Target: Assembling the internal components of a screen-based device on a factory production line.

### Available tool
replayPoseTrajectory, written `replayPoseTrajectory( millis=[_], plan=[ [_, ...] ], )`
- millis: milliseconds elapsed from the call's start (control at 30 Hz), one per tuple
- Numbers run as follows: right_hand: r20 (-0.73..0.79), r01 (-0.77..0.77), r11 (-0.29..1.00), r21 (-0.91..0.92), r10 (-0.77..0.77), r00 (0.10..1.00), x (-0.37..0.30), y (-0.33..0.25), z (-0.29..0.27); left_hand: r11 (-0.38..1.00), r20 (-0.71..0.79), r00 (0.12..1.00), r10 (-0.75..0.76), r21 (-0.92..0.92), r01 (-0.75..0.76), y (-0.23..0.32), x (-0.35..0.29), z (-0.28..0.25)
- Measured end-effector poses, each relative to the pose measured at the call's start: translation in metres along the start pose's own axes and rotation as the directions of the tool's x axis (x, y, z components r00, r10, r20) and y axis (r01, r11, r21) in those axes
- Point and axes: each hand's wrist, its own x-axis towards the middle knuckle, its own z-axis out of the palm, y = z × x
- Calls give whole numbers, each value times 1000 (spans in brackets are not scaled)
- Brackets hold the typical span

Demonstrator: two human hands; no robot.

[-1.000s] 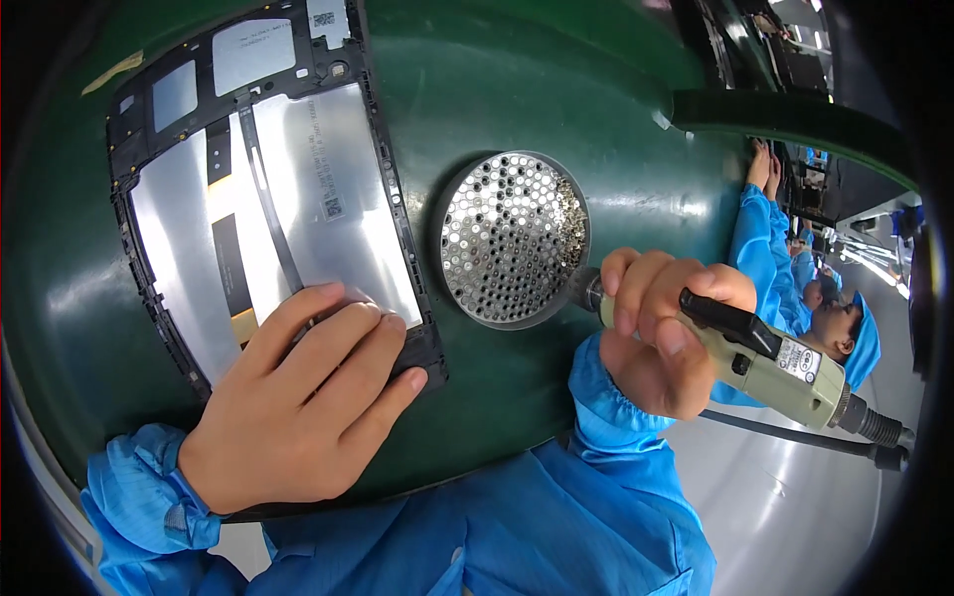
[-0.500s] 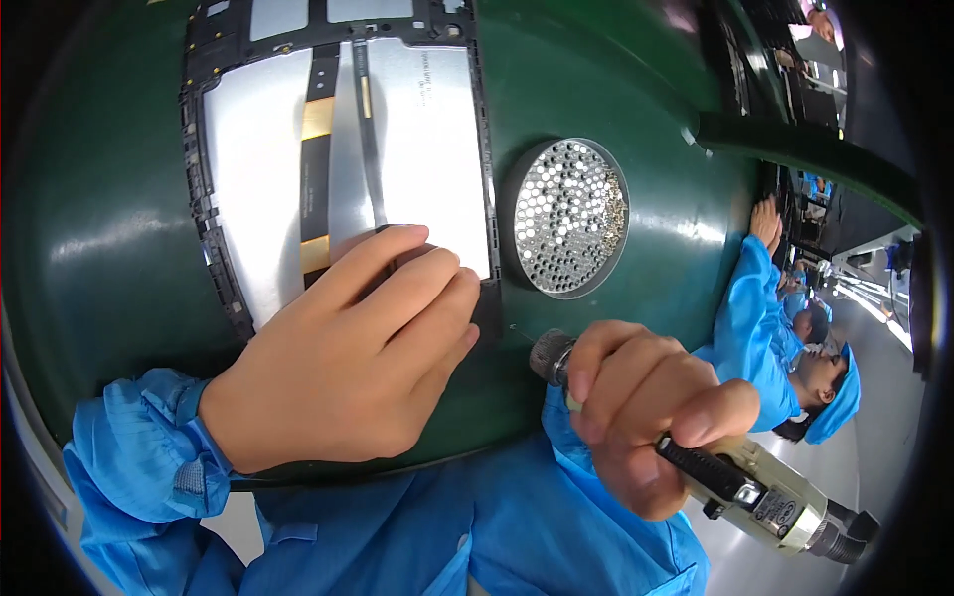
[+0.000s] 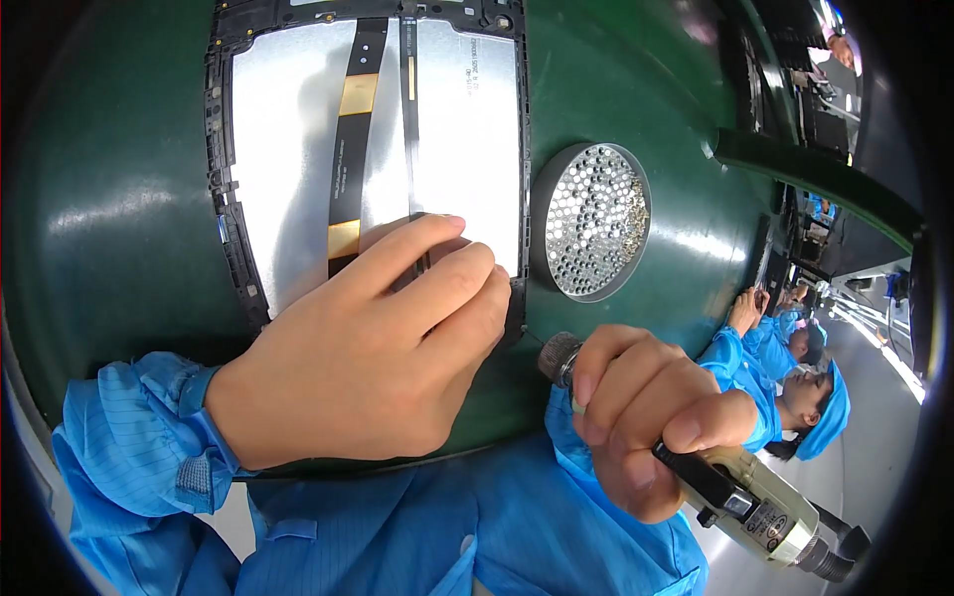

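The right hand (image 3: 651, 425) grips a driver (image 3: 787, 505), a tray (image 3: 546, 209) beyond that hand; the left hand (image 3: 373, 348) lies on a panel (image 3: 283, 149), its grasp unclear.

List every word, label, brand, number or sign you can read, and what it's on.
I don't copy out printed wording; this is where it stands:
Power screwdriver in the right hand: pale label with dark print, small and partly blurred.
Silvery panel: dark characters near its upper right, partly blurred.
Wide black ribbon: pale lettering along it, too small to read.
Thin dark strip: tiny marks near its top, too small to read.
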Motion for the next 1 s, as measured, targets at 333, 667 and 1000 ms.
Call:
replayPoseTrajectory(
  millis=[333, 667, 1000],
  plan=[
    [67, 11, 996, -85, -6, 998, -1, 7, -11, 999, -21, 998, 51, 6, -51, -7, 3, 7],
    [-346, 38, 997, -62, -57, 937, -9, 4, -52, 979, 123, 983, 138, 132, -154, -7, -7, -15],
    [-379, 24, 997, -76, -51, 924, -5, 15, -50, 982, 158, 979, 129, 115, -148, -8, -6, -21]
  ],
)
